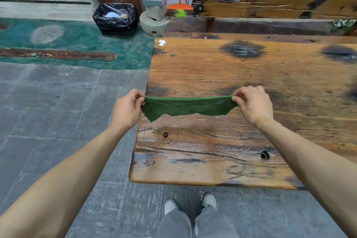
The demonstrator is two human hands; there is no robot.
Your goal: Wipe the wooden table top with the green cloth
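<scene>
The green cloth [188, 106] hangs stretched between my two hands, above the near left part of the wooden table top [241, 75]. My left hand [127, 109] pinches the cloth's left corner, just past the table's left edge. My right hand [251, 103] pinches its right corner over the table. The cloth's lower edge sags in ragged folds; whether it touches the wood cannot be told. The table top is worn, with dark burn marks and two small holes.
A black-lined waste bin [116, 19] stands on a green rug [77, 44] at the back left. A stone base [154, 23], an orange broom [180, 6] and stacked old planks [280, 0] lie beyond the table. Grey stone floor [58, 112] lies to the left.
</scene>
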